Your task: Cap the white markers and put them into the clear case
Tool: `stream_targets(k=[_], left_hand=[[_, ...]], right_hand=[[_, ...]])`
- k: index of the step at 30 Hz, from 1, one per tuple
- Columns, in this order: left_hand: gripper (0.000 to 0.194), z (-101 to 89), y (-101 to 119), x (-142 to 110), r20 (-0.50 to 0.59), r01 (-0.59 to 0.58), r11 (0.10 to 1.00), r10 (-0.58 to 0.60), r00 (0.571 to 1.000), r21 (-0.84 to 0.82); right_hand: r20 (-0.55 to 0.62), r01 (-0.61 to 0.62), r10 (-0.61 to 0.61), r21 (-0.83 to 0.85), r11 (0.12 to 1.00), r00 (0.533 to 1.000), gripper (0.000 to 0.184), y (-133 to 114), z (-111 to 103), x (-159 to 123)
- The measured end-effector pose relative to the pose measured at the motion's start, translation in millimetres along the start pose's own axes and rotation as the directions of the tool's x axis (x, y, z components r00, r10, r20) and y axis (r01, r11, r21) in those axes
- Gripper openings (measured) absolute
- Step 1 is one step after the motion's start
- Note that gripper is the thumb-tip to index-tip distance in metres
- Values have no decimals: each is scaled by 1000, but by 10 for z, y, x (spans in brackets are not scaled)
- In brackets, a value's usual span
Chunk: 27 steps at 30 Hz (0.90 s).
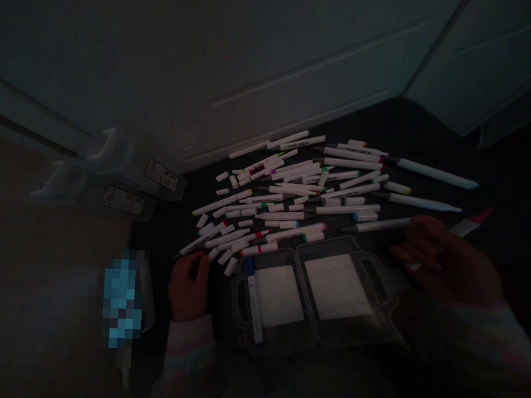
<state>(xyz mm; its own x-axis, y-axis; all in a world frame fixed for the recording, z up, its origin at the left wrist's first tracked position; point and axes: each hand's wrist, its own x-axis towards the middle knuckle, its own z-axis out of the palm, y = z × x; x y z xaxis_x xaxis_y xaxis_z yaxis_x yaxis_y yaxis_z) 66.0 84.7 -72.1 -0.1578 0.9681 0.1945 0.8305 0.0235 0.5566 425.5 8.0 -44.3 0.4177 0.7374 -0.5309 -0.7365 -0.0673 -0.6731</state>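
The picture is very dark. My right hand (449, 259) is closed around a white marker (464, 226) with a pink end that points up to the right; its lower part shows below the fingers. Its index fingertip meets the end of another grey-tipped marker (380, 225); whether it touches is unclear. On the left, my left hand (188, 287) rests at the near edge of the marker pile (287, 194). Its fingers are loosely bent, with thumb and forefinger apart and nothing visible between them. Between the hands lies an open clear plastic case (307, 293) with a blue-capped marker (255, 302) across its left half.
White markers and loose caps with coloured ends cover the dark surface (380, 125). Two clear cases (115, 173) with printed labels stand at the left. A pale panelled wall (300, 52) rises behind. A pixelated blue patch (121, 304) lies left of my left hand.
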Motion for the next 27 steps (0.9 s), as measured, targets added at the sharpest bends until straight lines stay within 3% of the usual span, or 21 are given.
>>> stream_targets(k=[9, 15, 27], left_hand=[[31, -3, -5, 12, 8, 10, 1000, -10, 1000, 8], [32, 10, -14, 14, -3, 8, 1000, -8, 1000, -2], [30, -5, 19, 10, 8, 11, 1000, -11, 1000, -7]], right_hand=[[-17, -15, 15, -8, 1000, 1000, 27, 1, 9, 22], [51, 0, 0, -2, 1000, 999, 19, -1, -36, 16], [62, 16, -15, -27, 1000, 998, 16, 15, -46, 27]])
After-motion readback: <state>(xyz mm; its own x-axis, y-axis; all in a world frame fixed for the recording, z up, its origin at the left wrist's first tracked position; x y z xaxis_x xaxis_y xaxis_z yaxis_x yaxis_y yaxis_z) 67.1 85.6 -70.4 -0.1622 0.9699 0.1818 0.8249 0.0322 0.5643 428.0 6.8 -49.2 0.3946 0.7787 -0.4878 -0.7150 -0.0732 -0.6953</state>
